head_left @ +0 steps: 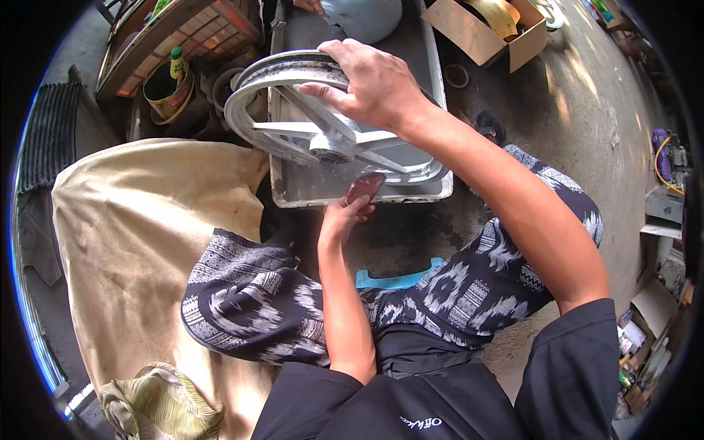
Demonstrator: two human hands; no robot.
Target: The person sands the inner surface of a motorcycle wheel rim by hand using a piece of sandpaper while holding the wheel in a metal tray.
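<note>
The silver spoked wheel [308, 110] is gripped at its rim by the right hand [374, 84], upright over a grey tray [352, 192]. A dark reddish pad [364, 186], possibly a sponge, is held in the left hand [343, 216] just below the hub.

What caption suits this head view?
Right hand grips a silver spoked wheel over a metal tray; left hand holds a reddish pad.

Repair workshop: wheel rim [293, 110], wash tray [433, 192].

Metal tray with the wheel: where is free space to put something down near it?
Bare concrete floor lies right of the metal tray, below the cardboard box. The beige cloth on the left is open too. Inside the tray it is crowded: the wheel, right hand and left hand fill it.
</note>
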